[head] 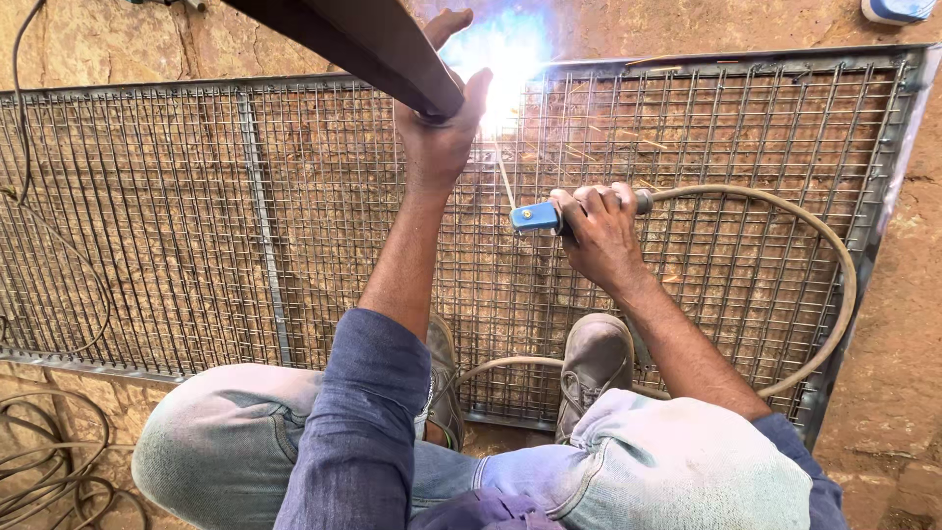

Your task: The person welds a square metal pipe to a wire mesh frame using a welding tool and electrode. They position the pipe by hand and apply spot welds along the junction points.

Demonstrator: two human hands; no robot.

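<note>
A wire mesh panel in a steel frame (pixel 196 206) lies flat on the dirt ground. My right hand (pixel 601 231) grips a blue-tipped welding electrode holder (pixel 535 217), whose thin rod slants up toward a bright white-blue arc (pixel 505 69) at the panel's far edge. My left hand (pixel 442 118) holds the handle of a dark flat shield (pixel 343 34) raised above the arc. I squat on the mesh, both grey shoes (pixel 594 358) standing on it.
A thick beige welding cable (pixel 834 265) loops from the holder round the right side and back under my feet. Dark cables (pixel 39 461) lie coiled on the dirt at lower left. A white and blue object (pixel 898 10) sits at the top right.
</note>
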